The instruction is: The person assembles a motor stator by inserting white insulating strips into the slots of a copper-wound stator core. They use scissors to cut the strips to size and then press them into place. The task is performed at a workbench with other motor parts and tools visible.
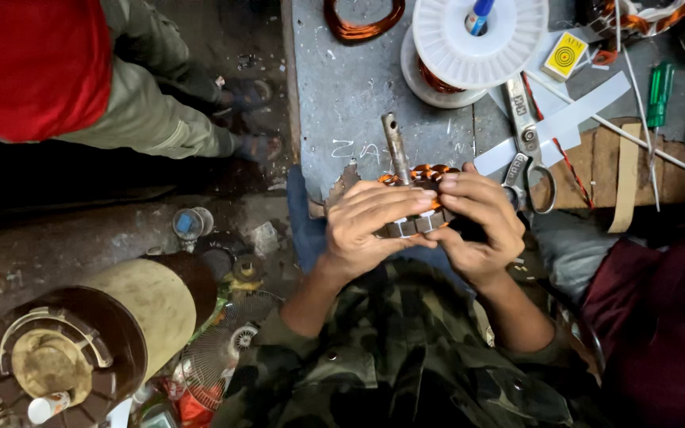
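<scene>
Gripping from both sides, the left hand (370, 226) and right hand (477, 226) clamp a round copper-wound motor stator with a steel shaft (414, 198) at the grey workbench's (342, 95) near edge. Fingers hide most of its windings. Steel scissors (526, 143) lie just right.

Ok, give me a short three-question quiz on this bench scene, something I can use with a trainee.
1. True or false: both hands grip the copper-wound motor core at the bench edge.
2. Multiple choice: what lies just right of the right hand? A) a hammer B) scissors C) a drill
3. Fill in: the metal ___ sticks up out of the core, above the left hand.

Key:
1. True: both hands wrap around the core.
2. B: the scissors lie on the bench, handles nearest the hand.
3. shaft
</scene>
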